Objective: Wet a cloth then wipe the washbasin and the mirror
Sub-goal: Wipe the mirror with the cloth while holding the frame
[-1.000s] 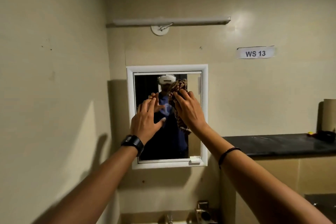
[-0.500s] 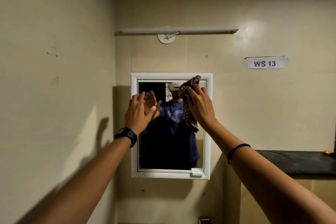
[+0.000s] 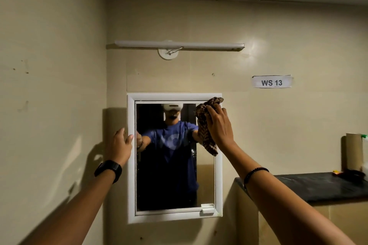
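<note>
A white-framed mirror (image 3: 131,185) hangs on the beige wall in front of me. My right hand (image 3: 220,127) presses a brown patterned cloth (image 3: 205,131) against the mirror's upper right corner; the cloth hangs down below my palm. My left hand (image 3: 120,145) rests at the mirror's left frame edge with fingers apart, holding nothing. The washbasin is out of view below.
A tube light (image 3: 179,44) is mounted above the mirror. A paper label reading WS 13 (image 3: 271,81) is stuck to the wall at the right. A dark counter (image 3: 322,185) at lower right carries a cardboard tube (image 3: 353,152) and small items.
My right hand has slid the cloth from the mirror's upper middle to its upper right corner. My left hand has moved left off the glass to the frame edge. The view has tilted up.
</note>
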